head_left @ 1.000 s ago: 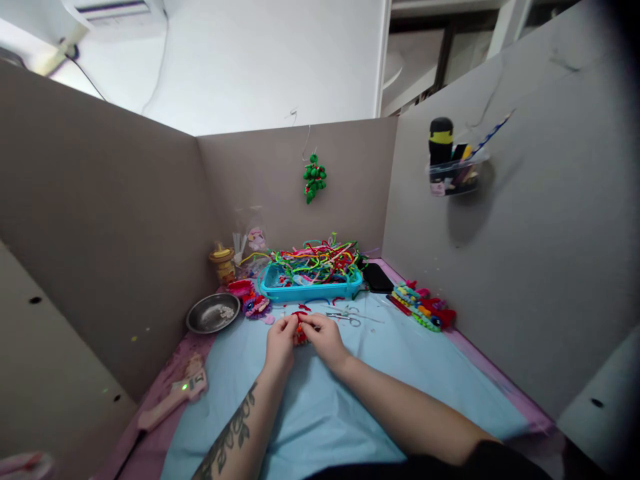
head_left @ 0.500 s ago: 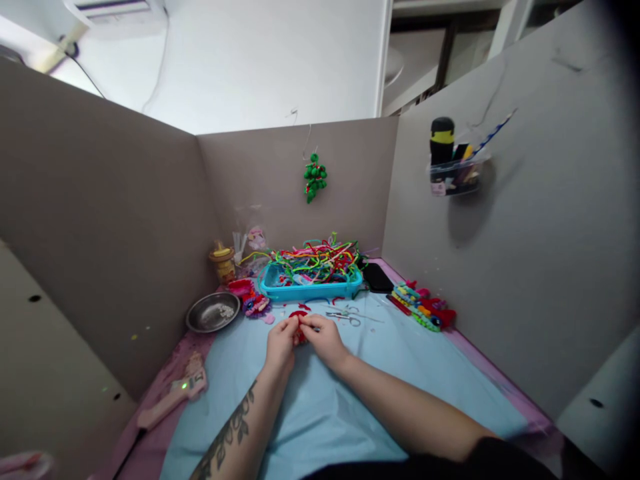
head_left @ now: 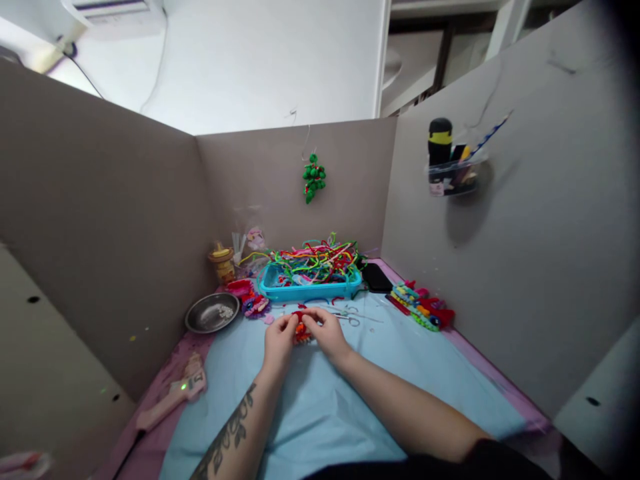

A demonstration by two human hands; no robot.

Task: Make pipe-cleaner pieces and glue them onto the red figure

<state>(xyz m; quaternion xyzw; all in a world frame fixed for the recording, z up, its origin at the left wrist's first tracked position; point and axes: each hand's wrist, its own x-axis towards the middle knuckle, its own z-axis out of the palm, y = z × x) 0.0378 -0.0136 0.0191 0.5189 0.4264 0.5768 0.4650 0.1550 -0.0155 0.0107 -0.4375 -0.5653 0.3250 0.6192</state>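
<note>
- A small red-and-orange pipe-cleaner piece (head_left: 301, 328) is being held just above the light blue mat (head_left: 320, 407), in front of the tray, between the two hands.
- It is being pinched by the fingertips of the left hand (head_left: 278, 340) on one side and of the right hand (head_left: 328, 333) on the other; the remaining fingers are being kept curled in.
- Its long axis is being seen as running roughly away from the person, with the red part farther and the orange part nearer; its exact pointing is too small to tell.
- A tangle of coloured pipe cleaners (head_left: 317, 257) is being held in the turquoise tray (head_left: 310, 292), heaped above the rim.
- Small pale bits are being held in the metal bowl (head_left: 199, 320), left of the hands.
- A black-and-yellow bottle (head_left: 440, 140) and some pens are being carried upright in a clear holder (head_left: 453, 181) on the right wall.
- Scissors (head_left: 349, 318) are being left flat on the mat just beside the right hand.
</note>
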